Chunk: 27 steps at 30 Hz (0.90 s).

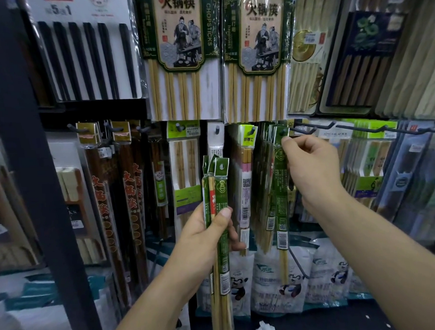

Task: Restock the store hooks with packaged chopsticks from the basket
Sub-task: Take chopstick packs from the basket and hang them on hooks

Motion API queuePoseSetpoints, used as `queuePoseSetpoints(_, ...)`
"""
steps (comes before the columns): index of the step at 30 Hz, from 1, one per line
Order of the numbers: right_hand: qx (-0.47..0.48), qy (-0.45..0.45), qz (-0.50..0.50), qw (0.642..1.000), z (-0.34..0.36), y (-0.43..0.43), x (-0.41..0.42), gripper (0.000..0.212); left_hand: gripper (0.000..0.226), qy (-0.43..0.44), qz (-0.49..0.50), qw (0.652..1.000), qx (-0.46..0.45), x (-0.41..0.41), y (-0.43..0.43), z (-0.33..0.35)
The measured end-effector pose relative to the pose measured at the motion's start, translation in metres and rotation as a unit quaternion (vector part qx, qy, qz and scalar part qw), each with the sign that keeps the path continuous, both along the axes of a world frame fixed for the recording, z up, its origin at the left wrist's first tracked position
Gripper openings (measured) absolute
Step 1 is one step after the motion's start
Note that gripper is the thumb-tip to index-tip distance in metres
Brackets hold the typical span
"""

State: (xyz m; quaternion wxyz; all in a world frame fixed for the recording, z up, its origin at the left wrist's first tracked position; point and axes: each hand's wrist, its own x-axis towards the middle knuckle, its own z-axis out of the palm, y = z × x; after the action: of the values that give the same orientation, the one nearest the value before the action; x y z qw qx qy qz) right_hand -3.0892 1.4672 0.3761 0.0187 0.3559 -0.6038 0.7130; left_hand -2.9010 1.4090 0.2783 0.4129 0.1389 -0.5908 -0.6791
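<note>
Green-sleeved chopstick packs (220,214) sit upright at 6 o'clock, with your left hand (209,230) curled round the bundle, thumb across the front. At 3 o'clock your right hand (311,165) pinches the top of another green pack (280,187) right at its hook (283,131). The big packs (181,54) at 12 o'clock say "CHOPSTICKS", and a header card (334,134) at 2 o'clock reads "JOY·HER".

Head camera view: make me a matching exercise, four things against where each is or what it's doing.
1 left hand
2 right hand
3 black chopsticks pack
4 crumpled paper

A upper left of the rack
B pinching a hanging green pack at its hook
C on the dark surface below
D gripping a bundle of green packs

Pairs: 1-D, 2-B, 3-A, 4-C
</note>
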Motion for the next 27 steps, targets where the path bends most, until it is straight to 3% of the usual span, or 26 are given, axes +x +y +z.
queuePoseSetpoints(10, 0.042, 0.077, -0.06, 0.994, -0.008, -0.013, -0.009, 0.027, 0.021, -0.007, 0.025, 1.0, -0.001, 0.0, 0.002, 0.004)
queuePoseSetpoints(16, 0.012, 0.034, -0.051, 0.998, -0.011, -0.002, 0.007, 0.028, 0.021, 0.008, 0.013, 1.0, 0.018, 0.002, 0.005, 0.007)
queuePoseSetpoints(23, 0.076, 0.074, 0.174, 0.979, -0.031, 0.02, 0.06, 0.012, 0.028, 0.024, -0.025, 0.999, 0.019, 0.001, 0.009, 0.008)
queuePoseSetpoints(27, 0.066, 0.051, 0.195, 0.977, -0.034, 0.019, 0.065, 0.015, 0.025, 0.022, -0.042, 0.999, 0.013, 0.001, 0.01, 0.007)
